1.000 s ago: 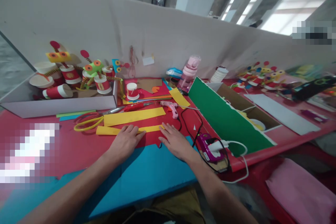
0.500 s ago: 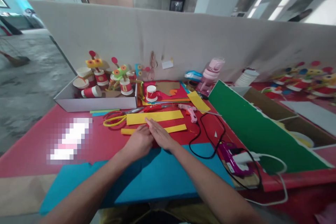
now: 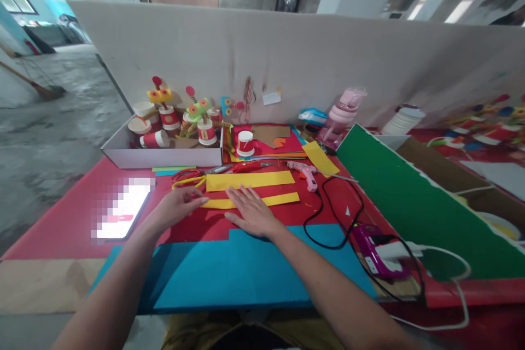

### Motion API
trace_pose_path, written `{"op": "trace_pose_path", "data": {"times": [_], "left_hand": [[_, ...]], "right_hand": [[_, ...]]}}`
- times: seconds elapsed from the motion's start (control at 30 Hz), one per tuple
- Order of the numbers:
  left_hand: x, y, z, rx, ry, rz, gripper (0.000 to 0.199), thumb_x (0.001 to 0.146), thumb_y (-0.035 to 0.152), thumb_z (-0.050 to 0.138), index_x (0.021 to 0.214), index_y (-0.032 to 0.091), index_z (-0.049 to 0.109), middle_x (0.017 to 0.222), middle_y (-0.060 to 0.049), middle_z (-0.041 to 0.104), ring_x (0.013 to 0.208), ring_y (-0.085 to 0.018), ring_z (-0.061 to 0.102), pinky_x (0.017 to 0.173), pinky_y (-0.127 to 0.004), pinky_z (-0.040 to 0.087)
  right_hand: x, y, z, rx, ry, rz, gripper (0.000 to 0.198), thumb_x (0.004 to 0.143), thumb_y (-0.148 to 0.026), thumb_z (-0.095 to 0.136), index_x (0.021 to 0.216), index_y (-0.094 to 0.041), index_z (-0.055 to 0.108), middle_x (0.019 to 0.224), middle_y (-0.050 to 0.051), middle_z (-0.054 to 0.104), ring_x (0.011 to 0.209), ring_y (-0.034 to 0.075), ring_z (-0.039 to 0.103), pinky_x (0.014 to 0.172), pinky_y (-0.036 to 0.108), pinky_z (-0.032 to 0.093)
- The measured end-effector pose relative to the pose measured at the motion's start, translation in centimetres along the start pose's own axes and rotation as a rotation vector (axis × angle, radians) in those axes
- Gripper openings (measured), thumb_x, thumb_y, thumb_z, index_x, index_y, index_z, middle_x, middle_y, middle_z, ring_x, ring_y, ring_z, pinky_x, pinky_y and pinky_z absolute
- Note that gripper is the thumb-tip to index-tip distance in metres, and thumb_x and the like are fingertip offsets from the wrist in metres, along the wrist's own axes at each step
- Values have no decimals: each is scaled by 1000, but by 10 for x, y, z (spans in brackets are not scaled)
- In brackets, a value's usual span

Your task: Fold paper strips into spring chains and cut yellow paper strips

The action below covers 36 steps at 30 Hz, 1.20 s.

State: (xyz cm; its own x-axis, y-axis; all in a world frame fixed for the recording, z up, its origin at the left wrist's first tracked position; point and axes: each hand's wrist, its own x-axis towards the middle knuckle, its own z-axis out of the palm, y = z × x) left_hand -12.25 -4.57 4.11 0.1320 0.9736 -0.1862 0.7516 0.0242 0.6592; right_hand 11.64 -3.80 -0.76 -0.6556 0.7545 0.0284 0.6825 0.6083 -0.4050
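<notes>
Two yellow paper strips lie on the red tabletop, a wider one (image 3: pixel 251 179) behind and a narrower strip (image 3: pixel 284 199) in front. My left hand (image 3: pixel 180 209) is at the left end of the narrower strip, with thumb and fingers closing on that end. My right hand (image 3: pixel 253 212) rests flat across the middle of the narrower strip, fingers spread, and hides part of it. Just beyond my left hand lie yellow-handled scissors (image 3: pixel 188 180). To the right of the wider strip lies a pink glue gun (image 3: pixel 305 174).
A blue sheet (image 3: pixel 262 273) covers the front edge. At left are a phone (image 3: pixel 125 208) and a white box (image 3: pixel 164 158) holding paper-cup figures. A paper cup (image 3: pixel 245 144) stands behind. Rightward are a purple power socket (image 3: pixel 379 254), cables and a green-walled box (image 3: pixel 410 202).
My hands have moved apart from being together over the narrower strip. The left hand went to the strip's left end; the right hand flattened onto its middle. The view shifted slightly.
</notes>
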Motion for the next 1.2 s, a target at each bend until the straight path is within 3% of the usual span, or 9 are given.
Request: {"op": "trace_pose_path", "data": {"times": [0.17,0.3,0.57,0.77,1.2], "left_hand": [[-6,-5,-1,69,-108,88,36,74,51,59,76,17,70,66,-2,66,61,-16,54,56,-25,38],[-5,-14,2,163,-86,158,29,76,44,59,81,19,72,81,-3,71,71,-18,59,64,-27,42],[-2,-16,5,277,-57,103,34,83,45,47,75,17,64,73,-3,66,64,-16,55,56,-26,34],[0,-9,11,433,-36,66,28,81,40,48,64,18,54,68,-4,60,62,-17,52,55,-27,30],[-5,-14,7,343,-66,157,34,79,49,50,66,19,59,71,-2,60,70,-17,52,62,-25,37]], "right_hand": [[-1,-1,-2,-1,36,-4,74,89,-68,21,150,-28,13,158,2,9,145,25,7,117,45,8],[0,-1,-1,1,28,-6,70,90,-67,21,150,-30,13,158,0,10,145,26,8,117,46,8],[-1,1,0,1,28,-19,75,87,-71,26,150,-31,13,158,1,7,145,29,5,117,48,6],[-4,0,-5,4,-37,-94,65,87,-69,30,145,-41,23,158,-7,4,144,32,3,116,53,1],[-4,-1,-4,-18,-38,-104,64,86,-70,31,143,-41,30,156,-6,17,144,34,4,115,55,-2]]}}
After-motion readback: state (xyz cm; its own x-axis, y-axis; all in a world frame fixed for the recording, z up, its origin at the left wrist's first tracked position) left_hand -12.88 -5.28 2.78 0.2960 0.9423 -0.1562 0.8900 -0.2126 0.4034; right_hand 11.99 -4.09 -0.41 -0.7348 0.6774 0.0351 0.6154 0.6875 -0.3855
